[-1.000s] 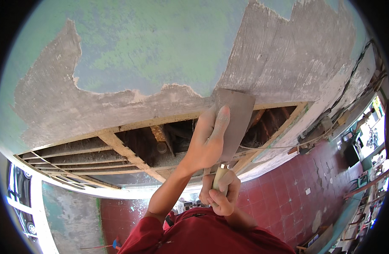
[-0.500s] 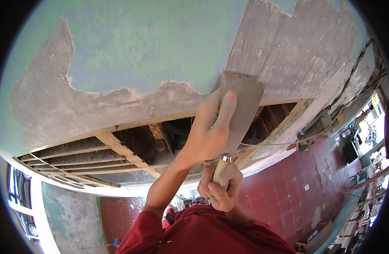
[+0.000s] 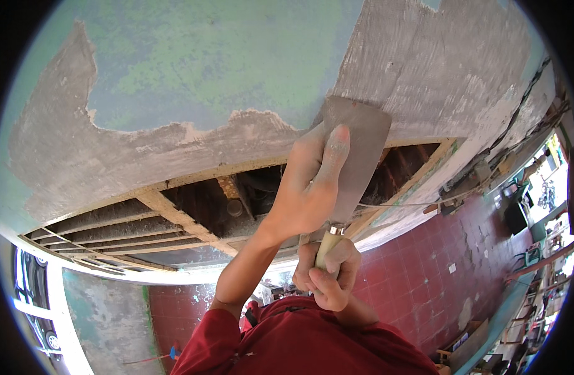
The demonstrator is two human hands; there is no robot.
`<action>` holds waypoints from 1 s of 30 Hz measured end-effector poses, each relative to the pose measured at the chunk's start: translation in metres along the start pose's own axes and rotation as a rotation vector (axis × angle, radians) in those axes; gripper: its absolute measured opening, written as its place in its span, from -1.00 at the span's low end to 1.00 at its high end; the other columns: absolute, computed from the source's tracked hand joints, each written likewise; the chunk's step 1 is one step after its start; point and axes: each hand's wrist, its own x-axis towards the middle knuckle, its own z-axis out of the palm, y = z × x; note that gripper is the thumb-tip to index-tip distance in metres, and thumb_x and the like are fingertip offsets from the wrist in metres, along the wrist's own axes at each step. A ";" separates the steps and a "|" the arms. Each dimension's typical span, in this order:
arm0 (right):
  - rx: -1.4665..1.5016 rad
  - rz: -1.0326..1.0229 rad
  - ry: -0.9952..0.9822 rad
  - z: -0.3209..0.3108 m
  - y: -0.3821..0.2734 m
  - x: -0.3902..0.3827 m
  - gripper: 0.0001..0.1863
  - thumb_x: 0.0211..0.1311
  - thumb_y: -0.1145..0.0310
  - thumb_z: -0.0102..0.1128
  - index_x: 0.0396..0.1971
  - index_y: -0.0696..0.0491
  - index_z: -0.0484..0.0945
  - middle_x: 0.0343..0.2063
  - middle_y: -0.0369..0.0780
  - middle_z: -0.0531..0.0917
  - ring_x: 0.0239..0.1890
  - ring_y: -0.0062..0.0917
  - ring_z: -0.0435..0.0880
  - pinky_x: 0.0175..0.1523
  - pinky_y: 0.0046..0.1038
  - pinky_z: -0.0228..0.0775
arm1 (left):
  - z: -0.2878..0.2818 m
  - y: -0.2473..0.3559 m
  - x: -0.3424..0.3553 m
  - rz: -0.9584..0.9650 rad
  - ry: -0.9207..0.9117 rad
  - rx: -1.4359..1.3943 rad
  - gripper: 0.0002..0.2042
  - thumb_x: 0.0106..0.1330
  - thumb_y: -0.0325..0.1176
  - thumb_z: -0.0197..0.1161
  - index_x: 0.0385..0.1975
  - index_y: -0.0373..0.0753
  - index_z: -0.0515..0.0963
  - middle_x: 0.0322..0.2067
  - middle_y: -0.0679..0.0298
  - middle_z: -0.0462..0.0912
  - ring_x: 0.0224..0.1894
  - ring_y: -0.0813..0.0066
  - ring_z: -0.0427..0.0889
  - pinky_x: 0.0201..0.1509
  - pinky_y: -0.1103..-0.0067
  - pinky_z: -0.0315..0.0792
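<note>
A wide-bladed paint scraper [image 3: 365, 147] with a pale handle lies against the wall, its broad edge at the border between green-blue paint [image 3: 218, 69] and a bare grey patch [image 3: 437, 81]. My left hand [image 3: 312, 181] is closed on the blade, its dusty thumb lying along the face. The left fingers behind the metal are hidden. Lower down, my right hand [image 3: 331, 275] wraps round the handle, just below its metal collar. Both thumbs show. Another stripped grey strip [image 3: 168, 147] with a ragged paint edge runs to the left of the blade.
Below the stripped wall is a wooden-framed opening [image 3: 181, 219] with slats and dark gaps. A thin cable [image 3: 412, 203] crosses its right side. Red floor tiles [image 3: 418, 269] spread below. Clutter lines the right edge, and a vehicle [image 3: 30, 281] stands outside at the left.
The wall has shifted slightly left and up in the view. The scraper's broad edge sits a little higher in the picture; both hands keep the same grip.
</note>
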 end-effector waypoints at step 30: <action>-0.164 -0.036 -0.102 0.001 -0.004 0.004 -0.86 0.10 0.65 -0.15 -0.40 0.08 0.19 -0.67 -0.16 0.40 -0.75 -0.77 0.17 -0.74 -0.64 0.12 | -0.004 -0.005 -0.026 -0.267 0.041 0.011 -0.58 0.48 -0.11 -0.04 0.02 -0.40 0.43 -0.18 0.26 0.50 -0.16 0.64 0.39 -0.09 0.65 0.33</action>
